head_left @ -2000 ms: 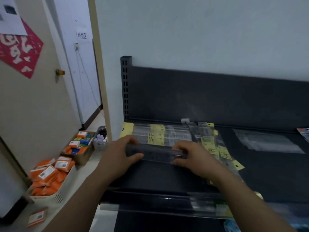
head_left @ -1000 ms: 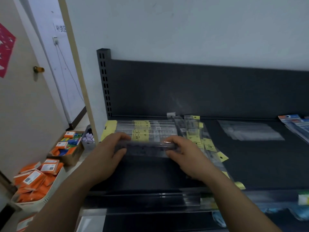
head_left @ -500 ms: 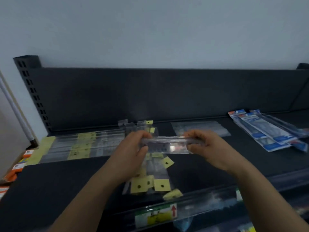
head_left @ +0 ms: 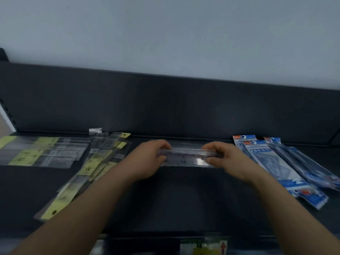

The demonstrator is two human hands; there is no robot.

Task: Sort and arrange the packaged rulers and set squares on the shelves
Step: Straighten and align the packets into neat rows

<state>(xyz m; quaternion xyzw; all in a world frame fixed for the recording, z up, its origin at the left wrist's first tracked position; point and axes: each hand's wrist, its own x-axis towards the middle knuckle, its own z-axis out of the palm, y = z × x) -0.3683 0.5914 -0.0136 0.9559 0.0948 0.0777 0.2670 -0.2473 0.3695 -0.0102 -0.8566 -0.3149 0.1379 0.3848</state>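
Observation:
A clear packaged ruler is held level over the middle of the dark shelf, near the back panel. My left hand grips its left end and my right hand grips its right end, fingers curled round it. To the left, several yellow-labelled ruler packs lie flat in a row. A slanted heap of yellow-tagged ruler packs runs from the back toward the front edge. Blue packaged set squares lie fanned out on the right.
The shelf's dark back panel rises behind the goods, with a pale wall above. A price label strip with a red arrow runs along the front edge. Bare shelf surface lies between the heap and the blue packs.
Both hands have carried the clear ruler from the left end of the shelf to the right and toward the back. The view has swung right, so the door and orange boxes are gone.

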